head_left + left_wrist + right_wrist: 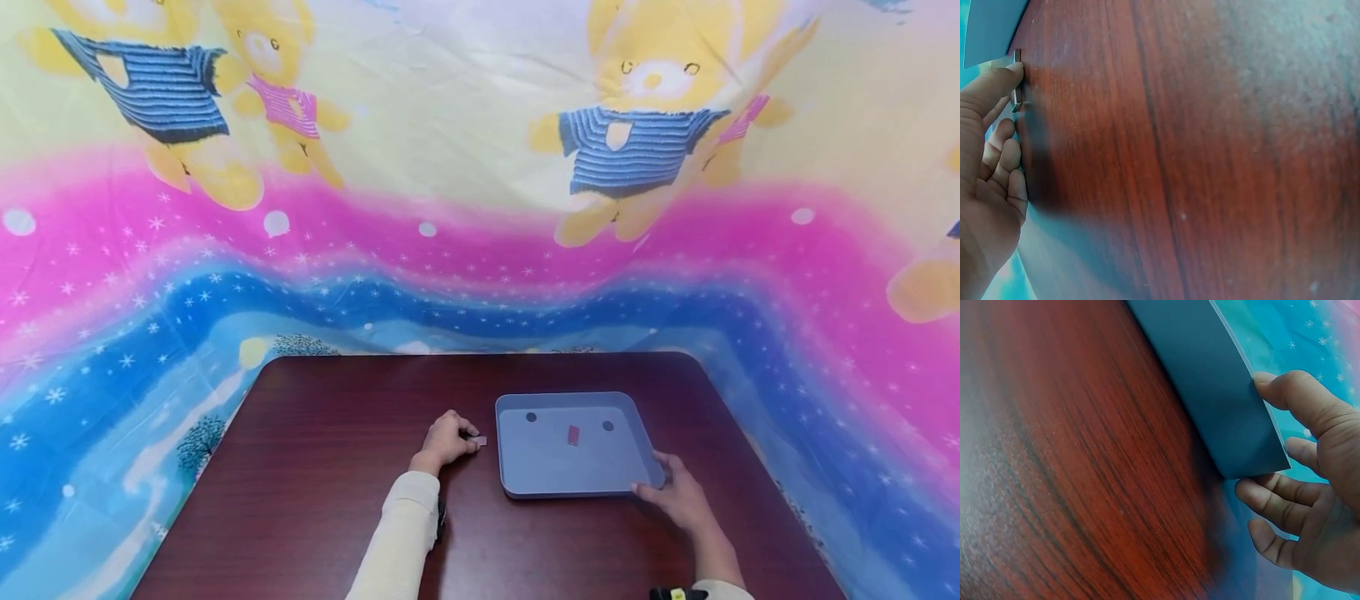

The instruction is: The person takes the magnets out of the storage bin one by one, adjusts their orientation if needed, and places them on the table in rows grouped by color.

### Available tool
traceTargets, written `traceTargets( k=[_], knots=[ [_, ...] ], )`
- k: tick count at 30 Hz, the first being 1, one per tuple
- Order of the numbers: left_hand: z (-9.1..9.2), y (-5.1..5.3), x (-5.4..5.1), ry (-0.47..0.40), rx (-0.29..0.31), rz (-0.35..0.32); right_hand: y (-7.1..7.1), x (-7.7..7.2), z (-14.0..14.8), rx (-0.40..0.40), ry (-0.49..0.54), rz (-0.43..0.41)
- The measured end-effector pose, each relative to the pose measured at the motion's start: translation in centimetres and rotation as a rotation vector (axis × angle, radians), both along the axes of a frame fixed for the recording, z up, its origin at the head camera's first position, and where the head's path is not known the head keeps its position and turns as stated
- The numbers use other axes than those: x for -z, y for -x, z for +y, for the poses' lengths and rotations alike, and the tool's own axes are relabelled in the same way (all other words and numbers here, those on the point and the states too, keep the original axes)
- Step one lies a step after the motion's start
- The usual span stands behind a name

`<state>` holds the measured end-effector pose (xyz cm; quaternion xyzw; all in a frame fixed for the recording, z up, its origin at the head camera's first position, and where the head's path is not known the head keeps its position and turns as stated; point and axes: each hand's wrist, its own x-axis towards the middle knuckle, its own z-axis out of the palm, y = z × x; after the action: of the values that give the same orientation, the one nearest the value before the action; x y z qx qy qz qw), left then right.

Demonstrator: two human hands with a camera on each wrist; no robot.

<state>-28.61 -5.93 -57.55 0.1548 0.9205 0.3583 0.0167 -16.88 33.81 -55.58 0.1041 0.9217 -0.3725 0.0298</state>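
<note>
My left hand [447,439] pinches a small flat piece [481,440] between thumb and forefinger, the gap narrow, the remaining fingers loosely bent behind. From the head view the piece is a pale, pinkish-grey rectangle that sticks out past my fingertips towards the right. From the left wrist it shows almost edge-on, a thin, dark strip with a light edge. It is just beside the left wall of a tray [540,475], outside it, close over the table [315,467]; I cannot tell whether it touches the wood.

The tray is blue-grey, rectangular and shallow, with rounded corners, straight walls and a thin, lighter rim. Near the middle of its floor lies a small reddish rectangle [573,436], slightly askew, between two dark round spots, one left [531,417] and one right [607,426].

My right hand [681,496] holds the tray's near right corner, thumb on the rim, fingers around the outside. The table is glossy, reddish-brown, with dark grain.
</note>
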Motion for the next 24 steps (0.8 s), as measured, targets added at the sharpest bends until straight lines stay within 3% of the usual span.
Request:
traceTargets(
  k=[12, 24],
  knots=[
    [0.0, -0.1, 0.3, 0.02, -0.006, 0.042, -0.1, 0.0, -0.2, 0.004, 0.004, 0.018],
    [0.8, -2.1, 0.2, -0.149, -0.07, 0.09, -0.2, -0.2, -0.1, -0.006, -0.018, 0.032]
  ],
)
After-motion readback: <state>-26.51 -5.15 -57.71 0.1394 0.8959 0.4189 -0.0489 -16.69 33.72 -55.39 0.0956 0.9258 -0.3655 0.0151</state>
